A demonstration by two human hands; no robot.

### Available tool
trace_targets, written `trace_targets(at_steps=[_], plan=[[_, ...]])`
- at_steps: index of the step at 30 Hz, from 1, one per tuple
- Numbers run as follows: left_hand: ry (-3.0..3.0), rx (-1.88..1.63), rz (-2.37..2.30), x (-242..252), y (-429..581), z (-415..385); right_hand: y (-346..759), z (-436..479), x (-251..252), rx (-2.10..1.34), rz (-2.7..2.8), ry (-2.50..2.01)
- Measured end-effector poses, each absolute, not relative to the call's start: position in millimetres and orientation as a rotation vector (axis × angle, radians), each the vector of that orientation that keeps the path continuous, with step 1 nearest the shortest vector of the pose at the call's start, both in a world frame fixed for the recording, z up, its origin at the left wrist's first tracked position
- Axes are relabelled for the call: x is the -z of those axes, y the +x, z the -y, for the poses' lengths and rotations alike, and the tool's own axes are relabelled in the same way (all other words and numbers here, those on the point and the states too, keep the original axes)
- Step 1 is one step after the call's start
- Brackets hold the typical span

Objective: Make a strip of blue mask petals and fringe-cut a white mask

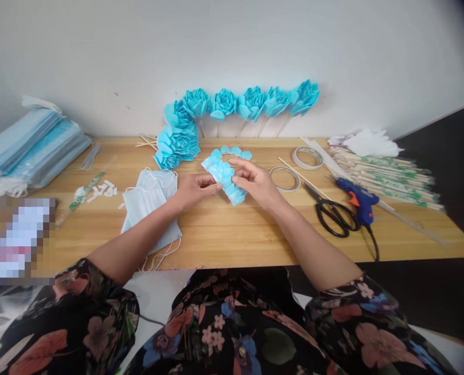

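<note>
Between my two hands is a strip of light blue petals (232, 191), its layers overlapping and shiny in places. My left hand (200, 188) pinches its left edge between thumb and fingers. On the opposite side, my right hand (255, 183) grips the strip's right edge, thumb and fingertips pressed on it. Just behind lie several separate blue petals (236, 151) in a curved row on the table. Pleated face masks (148, 200) lie partly beneath my left forearm.
Finished blue flowers (224, 104) on sticks lean along the wall. To the right are tape rolls (308, 158), black scissors (335, 214), a blue glue gun (359, 200) and wrapped chopsticks (388, 174). Stacked masks (32, 146) and a blurred phone (19, 237) occupy the left side.
</note>
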State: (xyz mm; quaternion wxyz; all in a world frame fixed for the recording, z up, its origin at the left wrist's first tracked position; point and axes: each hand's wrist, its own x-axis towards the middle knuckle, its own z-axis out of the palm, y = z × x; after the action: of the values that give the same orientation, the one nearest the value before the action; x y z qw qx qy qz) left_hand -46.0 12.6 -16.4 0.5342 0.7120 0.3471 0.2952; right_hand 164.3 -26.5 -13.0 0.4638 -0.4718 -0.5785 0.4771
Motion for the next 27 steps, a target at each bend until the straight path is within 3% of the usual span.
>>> trace_targets(at_steps=[18,27], plan=[[1.632,-0.943,-0.946,14.4,-48.1,-13.5,166.5,25.8,12.5,-1.153,1.303,-1.159],[1.523,-1.113,-1.019,9.8,-49.4,-15.6,169.8,27.6,7.5,-1.339,1.287,-1.08]])
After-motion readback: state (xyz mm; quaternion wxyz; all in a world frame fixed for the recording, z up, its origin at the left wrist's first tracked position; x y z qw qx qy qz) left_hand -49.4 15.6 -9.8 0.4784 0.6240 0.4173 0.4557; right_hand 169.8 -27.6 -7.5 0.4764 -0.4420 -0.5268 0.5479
